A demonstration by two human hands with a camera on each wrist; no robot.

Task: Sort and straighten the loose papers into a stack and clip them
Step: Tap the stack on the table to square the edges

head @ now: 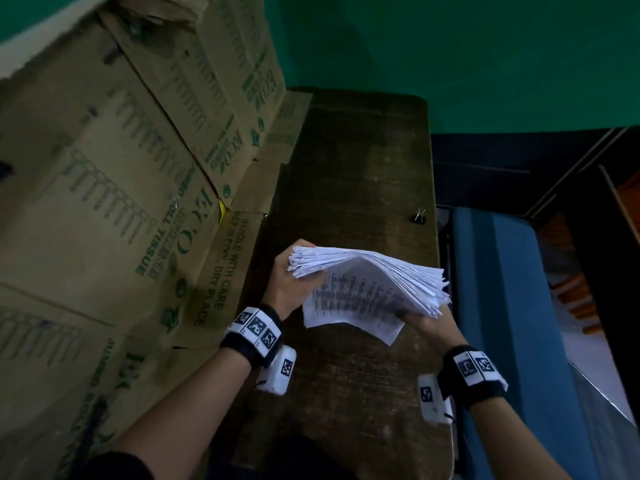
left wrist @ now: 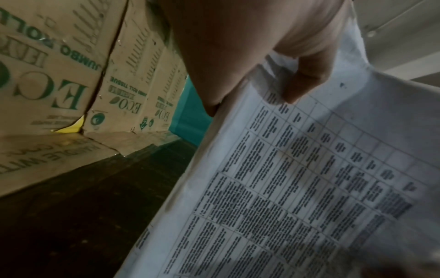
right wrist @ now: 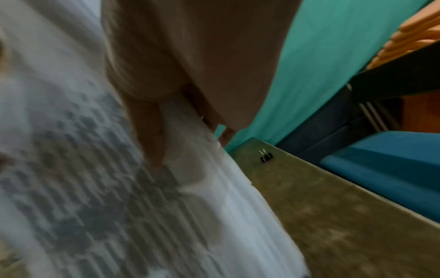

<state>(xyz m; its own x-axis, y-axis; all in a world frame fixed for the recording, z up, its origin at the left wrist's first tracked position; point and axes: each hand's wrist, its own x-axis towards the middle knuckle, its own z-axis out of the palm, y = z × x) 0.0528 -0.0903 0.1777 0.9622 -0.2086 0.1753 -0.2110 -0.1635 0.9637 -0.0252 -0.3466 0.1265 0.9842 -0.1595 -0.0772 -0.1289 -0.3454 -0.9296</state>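
A thick stack of white printed papers is held in the air above the dark wooden table, bent into an arch. My left hand grips its left end, thumb over the printed sheet. My right hand grips the right end, thumb lying on the paper. The bottom printed sheet sticks out toward me, out of line with the others. A small black binder clip lies on the table near its right edge, beyond the stack; the same binder clip shows in the right wrist view.
Tall cardboard boxes printed in green stand along the table's left side. A blue cushioned seat runs beside the table's right edge. Behind is a green wall. Bare wood shows around the clip and nearer me.
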